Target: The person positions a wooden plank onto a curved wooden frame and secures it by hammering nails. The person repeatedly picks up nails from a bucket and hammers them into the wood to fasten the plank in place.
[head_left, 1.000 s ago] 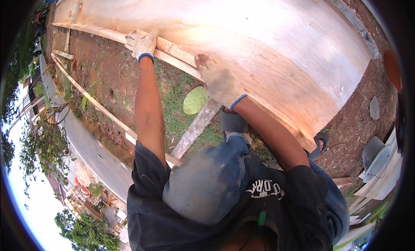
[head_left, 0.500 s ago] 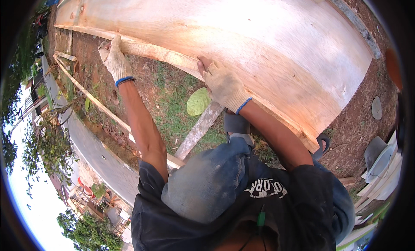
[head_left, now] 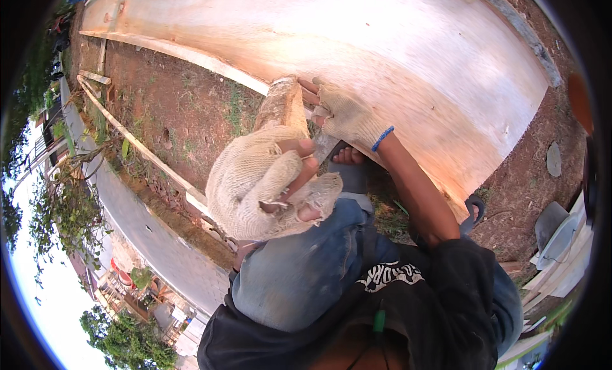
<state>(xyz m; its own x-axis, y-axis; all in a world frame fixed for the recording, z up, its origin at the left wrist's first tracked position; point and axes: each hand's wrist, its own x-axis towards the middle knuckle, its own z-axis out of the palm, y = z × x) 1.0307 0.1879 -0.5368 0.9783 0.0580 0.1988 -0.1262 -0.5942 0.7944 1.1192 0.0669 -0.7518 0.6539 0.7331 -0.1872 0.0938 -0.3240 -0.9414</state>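
My left hand [head_left: 271, 182], in a worn knitted glove with bare fingertips, is raised close to the camera. Its fingers curl around the near end of a rough wooden strip [head_left: 282, 102], though the hand itself hides most of that grip. The strip's far end meets the edge of a large, pale plywood sheet [head_left: 395, 70]. At that edge my gloved right hand [head_left: 349, 117] is closed, its bare fingertips close against the strip and its thumb lower down. The right palm's underside is hidden.
Beyond my left arm, a long thin pole [head_left: 137, 143] runs beside a low grey wall [head_left: 150, 226]. A grey board [head_left: 524, 32] lies along the sheet's far right edge. At right are a bucket-like container [head_left: 553, 224] and stacked boards [head_left: 567, 268]. My sandaled foot [head_left: 349, 156] is under the sheet's edge.
My left hand has swung right and up toward the camera, turning the strip away from the sheet's edge. My right hand has shifted slightly right, and the large leaf is hidden now.
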